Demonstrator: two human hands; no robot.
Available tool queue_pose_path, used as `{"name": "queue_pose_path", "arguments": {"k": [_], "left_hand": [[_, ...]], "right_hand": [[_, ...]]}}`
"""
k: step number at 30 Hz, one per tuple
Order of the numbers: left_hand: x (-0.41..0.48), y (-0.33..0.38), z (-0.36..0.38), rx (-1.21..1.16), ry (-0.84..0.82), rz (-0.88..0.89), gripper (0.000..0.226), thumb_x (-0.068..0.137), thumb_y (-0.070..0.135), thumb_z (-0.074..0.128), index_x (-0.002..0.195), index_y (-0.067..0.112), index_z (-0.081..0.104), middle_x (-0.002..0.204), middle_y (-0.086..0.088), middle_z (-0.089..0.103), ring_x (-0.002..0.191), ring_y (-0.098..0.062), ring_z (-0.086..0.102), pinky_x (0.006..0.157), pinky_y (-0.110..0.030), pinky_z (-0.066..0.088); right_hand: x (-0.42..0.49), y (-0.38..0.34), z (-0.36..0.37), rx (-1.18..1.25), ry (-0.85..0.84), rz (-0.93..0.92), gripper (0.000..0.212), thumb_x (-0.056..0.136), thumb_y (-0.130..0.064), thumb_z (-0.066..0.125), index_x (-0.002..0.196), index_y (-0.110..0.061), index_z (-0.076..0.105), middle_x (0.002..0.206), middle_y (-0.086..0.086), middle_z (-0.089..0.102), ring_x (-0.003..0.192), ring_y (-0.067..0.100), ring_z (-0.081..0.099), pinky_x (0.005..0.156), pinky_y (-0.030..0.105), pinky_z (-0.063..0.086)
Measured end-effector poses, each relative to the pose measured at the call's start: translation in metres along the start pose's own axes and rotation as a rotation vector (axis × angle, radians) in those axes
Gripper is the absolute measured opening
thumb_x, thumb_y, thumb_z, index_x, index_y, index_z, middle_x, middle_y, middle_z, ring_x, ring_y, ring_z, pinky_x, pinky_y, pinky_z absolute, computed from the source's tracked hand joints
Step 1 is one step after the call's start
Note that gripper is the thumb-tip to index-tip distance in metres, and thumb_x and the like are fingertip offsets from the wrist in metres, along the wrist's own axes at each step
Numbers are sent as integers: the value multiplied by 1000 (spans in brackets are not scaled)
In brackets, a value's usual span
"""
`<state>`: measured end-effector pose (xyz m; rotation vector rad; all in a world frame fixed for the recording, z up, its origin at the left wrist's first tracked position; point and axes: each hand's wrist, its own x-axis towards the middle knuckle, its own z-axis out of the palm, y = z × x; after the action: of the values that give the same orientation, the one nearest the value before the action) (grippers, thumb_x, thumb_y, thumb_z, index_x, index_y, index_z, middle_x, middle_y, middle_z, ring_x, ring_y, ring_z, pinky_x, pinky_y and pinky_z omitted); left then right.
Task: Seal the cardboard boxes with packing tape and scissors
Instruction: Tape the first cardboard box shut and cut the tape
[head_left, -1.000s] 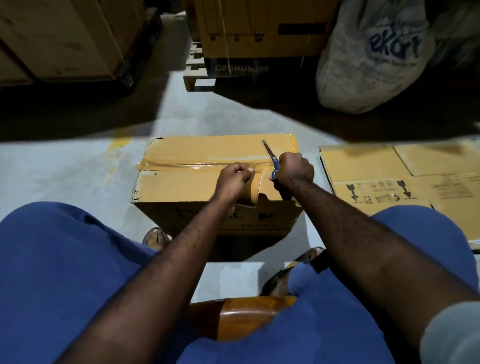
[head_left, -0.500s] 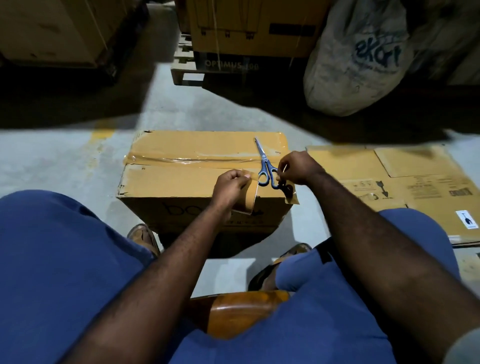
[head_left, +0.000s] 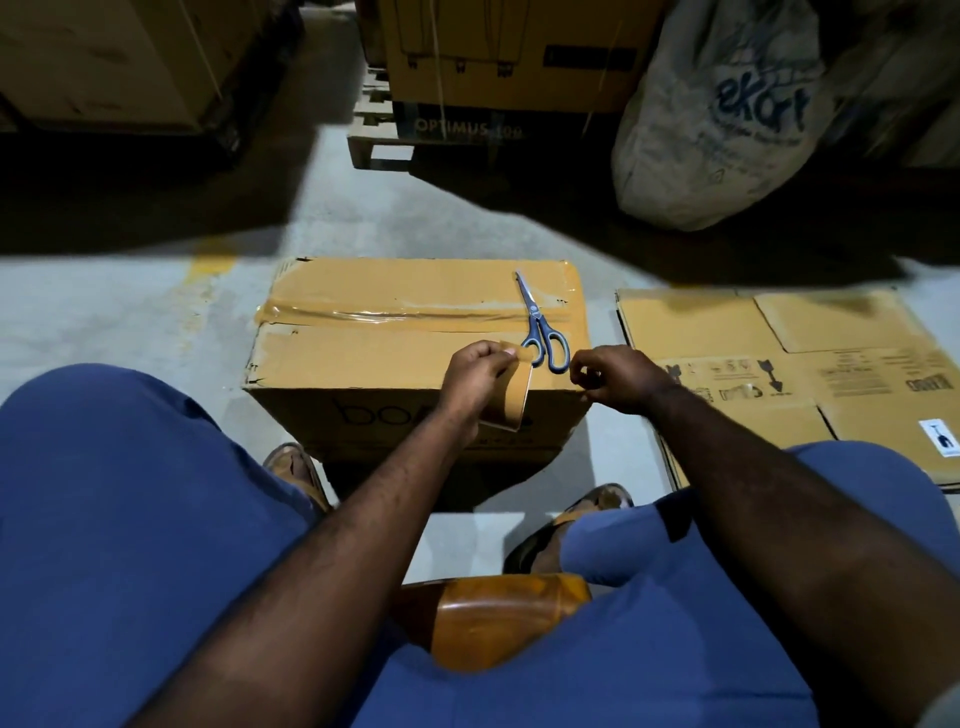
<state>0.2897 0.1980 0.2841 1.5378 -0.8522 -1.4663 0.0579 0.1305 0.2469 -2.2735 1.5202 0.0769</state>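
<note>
scissors (head_left: 540, 325) now released onto taped box (head_left: 363, 358) | left grip (head_left: 475, 371) pinches tape strip (head_left: 511, 402) | right grip (head_left: 618, 379) curled, contents unclear

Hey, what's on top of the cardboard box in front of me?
Blue-handled scissors lie closed across the taped seam near the right end of the box. The left hand holds a tape strip over the near edge. The contents are hidden.

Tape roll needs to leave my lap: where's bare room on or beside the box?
On the box, the near flap is bare from its left edge to the left hand; so is the far flap left of the scissors, and the floor left of the box. Crowded: the near right corner, with scissors, tape strip and right hand.
</note>
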Motion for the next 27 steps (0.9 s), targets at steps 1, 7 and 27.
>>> {"name": "queue_pose_path", "arguments": {"k": [1, 7, 27], "left_hand": [[-1, -1, 0, 2, -1, -6, 14, 99, 27, 61, 91, 19, 69, 107, -4, 71, 109, -35, 62, 84, -44, 49], [-7, -3, 1, 8, -3, -23, 15, 98, 28, 62, 88, 20, 68, 107, -6, 71, 107, -36, 63, 81, -43, 50], [-4, 1, -13, 13, -6, -18, 11, 97, 15, 58, 103, 16, 68, 109, -4, 69, 97, -27, 63, 70, -35, 50]], "right_hand": [[2, -1, 1, -46, 1, 0, 27, 80, -15, 83, 89, -29, 62, 89, -8, 63, 84, 16, 61, 75, 34, 54], [7, -5, 3, -191, -1, 1, 24, 82, -14, 80, 82, -23, 58, 89, 2, 62, 81, 23, 59, 73, 40, 56], [13, -11, -22, -13, -218, 155, 63, 56, -32, 99, 97, -22, 52, 98, 0, 60, 88, 19, 60, 77, 43, 56]]}}
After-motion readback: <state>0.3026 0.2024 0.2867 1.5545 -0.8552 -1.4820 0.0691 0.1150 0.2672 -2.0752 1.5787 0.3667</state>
